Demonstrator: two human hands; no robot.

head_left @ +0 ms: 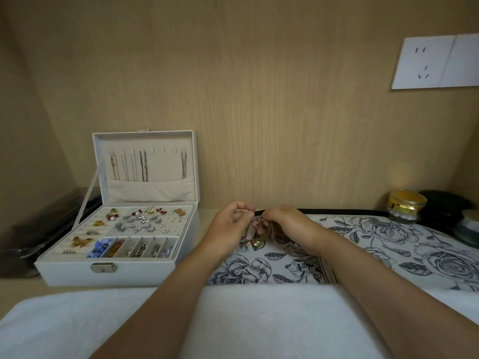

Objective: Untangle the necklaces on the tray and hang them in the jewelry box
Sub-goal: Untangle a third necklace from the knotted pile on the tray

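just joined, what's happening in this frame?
A person's left hand and right hand both pinch a clump of tangled necklaces over the floral tray, picking it apart. To the left the jewelry box stands open; several chains already hang in its lid, with some hooks free.

Two hands, the left hand (229,225) and the right hand (287,222); one tangled clump of thin metal necklaces (255,240); one black-and-white floral tray (375,237); one open white jewelry box (77,270) with about five hanging chains (143,165); one gold-lidded clear jar (405,206); one white wall socket plate (425,63).
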